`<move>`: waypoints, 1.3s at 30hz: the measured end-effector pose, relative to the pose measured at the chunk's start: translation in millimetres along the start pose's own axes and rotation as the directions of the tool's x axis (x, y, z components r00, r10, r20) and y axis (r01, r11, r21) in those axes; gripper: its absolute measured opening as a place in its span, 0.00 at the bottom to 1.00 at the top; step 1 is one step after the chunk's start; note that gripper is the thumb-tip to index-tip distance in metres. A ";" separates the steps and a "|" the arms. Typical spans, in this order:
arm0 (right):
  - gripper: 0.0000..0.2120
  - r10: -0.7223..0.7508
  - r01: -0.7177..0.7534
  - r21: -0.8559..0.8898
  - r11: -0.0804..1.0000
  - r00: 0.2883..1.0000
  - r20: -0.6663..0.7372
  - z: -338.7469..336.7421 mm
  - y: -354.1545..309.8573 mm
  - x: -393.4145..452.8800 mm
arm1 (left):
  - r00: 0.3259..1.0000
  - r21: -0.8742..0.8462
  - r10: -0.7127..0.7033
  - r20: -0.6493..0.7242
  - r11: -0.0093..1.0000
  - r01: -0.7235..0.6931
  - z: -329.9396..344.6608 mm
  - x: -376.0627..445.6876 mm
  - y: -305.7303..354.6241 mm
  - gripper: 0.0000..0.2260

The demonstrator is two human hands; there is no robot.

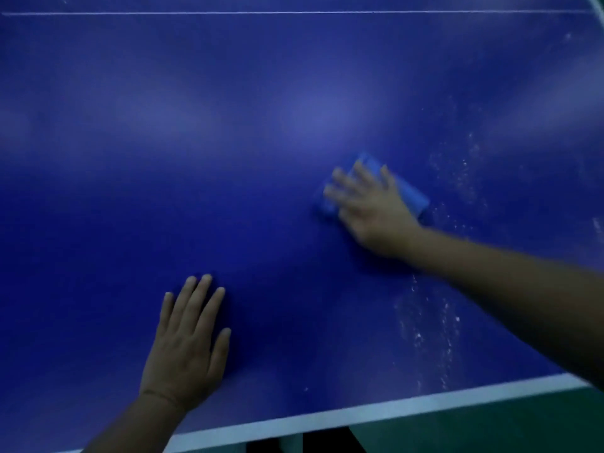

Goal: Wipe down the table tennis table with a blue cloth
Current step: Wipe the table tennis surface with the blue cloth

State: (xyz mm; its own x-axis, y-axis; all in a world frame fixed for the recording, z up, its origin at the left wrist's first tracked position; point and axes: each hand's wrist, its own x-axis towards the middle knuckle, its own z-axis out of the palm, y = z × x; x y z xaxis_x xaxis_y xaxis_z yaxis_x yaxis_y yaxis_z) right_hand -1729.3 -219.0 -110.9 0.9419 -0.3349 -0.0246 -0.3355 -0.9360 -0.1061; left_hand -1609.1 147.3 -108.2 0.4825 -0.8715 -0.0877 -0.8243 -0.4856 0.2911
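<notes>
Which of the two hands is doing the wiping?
The right hand: it presses down on the blue cloth beside the white dusty specks. The left hand lies flat and bare on the table, holding nothing.

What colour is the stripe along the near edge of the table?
White, against the deep blue table; the stripe shows clearly in the head view.
</notes>
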 end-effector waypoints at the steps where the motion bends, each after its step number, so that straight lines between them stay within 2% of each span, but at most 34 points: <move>1: 0.25 -0.163 0.163 -0.009 0.987 0.986 0.033 5.3 -24.5 -37.9 | 1.000 0.002 0.005 0.002 1.000 -0.005 0.4 -0.9 -0.9 0.29; 3: 0.25 -0.466 0.468 0.028 0.883 0.869 0.167 13.5 -64.3 -118.1 | 1.000 0.005 0.001 0.013 1.000 -0.001 -0.3 0.0 -1.6 0.30; 4: 0.24 -0.560 0.565 0.041 0.824 0.801 0.211 11.3 -68.2 -140.7 | 1.000 0.005 0.000 0.020 1.000 0.000 -0.9 0.6 -1.4 0.30; 5: 0.24 -0.621 0.629 0.052 0.776 0.745 0.243 6.0 -62.4 -145.3 | 1.000 0.001 0.003 0.028 1.000 -0.003 -1.4 0.9 -1.1 0.30; 6: 0.24 -0.624 0.640 0.026 0.768 0.739 0.254 1.7 -53.9 -135.2 | 0.999 0.000 0.005 0.031 1.000 -0.005 -1.7 0.9 -1.0 0.30; 7: 0.24 -0.570 0.587 -0.003 0.810 0.788 0.231 -1.0 -46.4 -115.3 | 0.999 0.002 0.007 0.031 1.000 -0.007 -1.8 0.7 -1.6 0.29; 8: 0.24 -0.442 0.452 -0.017 0.892 0.880 0.176 -4.7 -41.1 -91.2 | 0.999 0.004 0.007 0.031 1.000 -0.007 -1.4 0.6 -2.4 0.28; 9: 0.23 -0.253 0.256 -0.006 0.967 0.959 0.129 -7.5 -36.4 -67.1 | 0.999 0.003 0.004 0.032 1.000 -0.004 -1.3 0.5 -3.2 0.28; 10: 0.23 -0.059 0.057 0.015 0.998 0.993 0.102 -9.9 -35.4 -45.6 | 1.000 0.000 0.001 0.030 1.000 -0.001 -1.1 0.3 -3.3 0.27; 11: 0.23 0.100 -0.103 0.040 0.994 0.992 0.083 -10.1 -40.5 -29.5 | 1.000 -0.004 0.000 0.026 1.000 0.000 -0.7 0.5 -3.0 0.27; 12: 0.23 0.194 -0.198 0.051 0.979 0.978 0.075 -7.1 -51.9 -20.7 | 1.000 -0.006 0.001 0.023 1.000 -0.001 -0.3 0.3 -2.8 0.27; 13: 0.23 0.212 -0.216 0.044 0.975 0.974 0.078 -1.5 -67.2 -21.1 | 1.000 -0.006 0.002 0.022 1.000 -0.002 0.1 0.0 -2.5 0.27; 14: 0.23 0.151 -0.152 0.021 0.988 0.987 0.062 5.3 -85.6 -30.1 | 1.000 -0.007 0.001 0.020 1.000 -0.001 0.5 -0.3 -2.5 0.27; 16: 0.24 -0.147 0.148 -0.010 0.989 0.986 0.077 17.8 -122.9 -78.0 | 1.000 -0.006 0.002 0.019 1.000 -0.002 1.7 -0.2 -3.0 0.27; 18: 0.24 -0.423 0.428 0.005 0.904 0.890 0.173 24.7 -146.9 -141.5 | 1.000 0.001 0.000 0.019 1.000 0.000 3.4 0.1 -3.4 0.28; 19: 0.23 -0.505 0.513 0.022 0.858 0.834 0.221 24.5 -146.7 -166.0 | 1.000 0.005 0.000 0.021 1.000 -0.001 4.1 0.0 -3.1 0.28; 21: 0.24 -0.608 0.619 0.050 0.783 0.747 0.269 14.1 -123.4 -177.7 | 1.000 0.005 0.001 0.027 1.000 -0.001 4.6 -0.3 -2.5 0.28; 22: 0.24 -0.613 0.631 0.031 0.775 0.739 0.281 9.6 -110.2 -166.9 | 1.000 0.004 -0.002 0.028 1.000 0.001 4.3 -0.1 -2.4 0.28; 23: 0.23 -0.583 0.608 0.000 0.794 0.762 0.283 5.2 -97.3 -147.7 | 1.000 0.003 -0.003 0.030 1.000 0.003 3.8 0.6 -2.2 0.29; 25: 0.23 -0.413 0.431 -0.046 0.901 0.885 0.215 -0.7 -77.3 -100.5 | 0.999 0.000 -0.002 0.036 1.000 0.002 3.2 1.8 -1.7 0.29; 27: 0.23 -0.060 0.061 -0.006 0.998 0.991 0.123 -2.5 -80.3 -56.9 | 0.999 0.001 0.003 0.032 1.000 -0.003 2.9 1.1 -1.9 0.29; 28: 0.23 0.129 -0.131 0.024 0.991 0.988 0.080 0.2 -91.3 -41.9 | 1.000 -0.001 0.003 0.028 1.000 -0.003 2.7 0.2 -1.8 0.28; 29: 0.23 0.259 -0.261 0.042 0.964 0.965 0.054 4.1 -106.8 -34.5 | 1.000 -0.005 0.001 0.024 1.000 0.000 2.6 -0.3 -1.8 0.28; 30: 0.23 0.305 -0.306 0.055 0.950 0.952 0.030 10.0 -125.6 -36.8 | 1.000 -0.014 -0.001 0.020 1.000 0.001 2.5 -0.5 -1.7 0.28; 31: 0.23 0.254 -0.255 0.058 0.965 0.967 0.025 17.5 -146.5 -50.7 | 1.000 -0.024 -0.001 0.017 1.000 0.002 2.8 -0.6 -1.8 0.28; 33: 0.24 0.002 -0.007 0.055 0.998 0.997 0.078 26.9 -185.5 -108.3 | 1.000 -0.033 -0.002 0.011 0.999 0.002 2.9 -1.2 -2.0 0.28; 35: 0.24 -0.153 0.147 0.053 0.988 0.977 0.147 27.8 -196.0 -175.1 | 1.000 -0.030 -0.009 0.008 1.000 0.009 2.1 -1.2 -2.5 0.28; 37: 0.25 -0.142 0.143 0.013 0.990 0.967 0.211 20.8 -170.5 -217.2 | 1.000 -0.025 -0.012 0.022 1.000 0.013 2.0 -1.6 -2.3 0.28; 39: 0.25 0.062 -0.054 -0.040 0.998 0.970 0.235 16.0 -141.0 -227.7 | 0.999 -0.023 -0.015 0.028 1.000 0.015 1.3 -2.4 -3.0 0.29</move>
State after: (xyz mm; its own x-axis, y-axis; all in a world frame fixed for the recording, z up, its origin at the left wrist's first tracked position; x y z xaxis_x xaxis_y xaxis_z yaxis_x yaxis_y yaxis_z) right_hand -1896.3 -9.0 -106.2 0.8960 -0.3573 -0.2636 -0.3861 -0.9201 -0.0652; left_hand -1608.2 150.8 -110.1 0.4861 -0.8658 -0.1188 -0.8096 -0.4973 0.3117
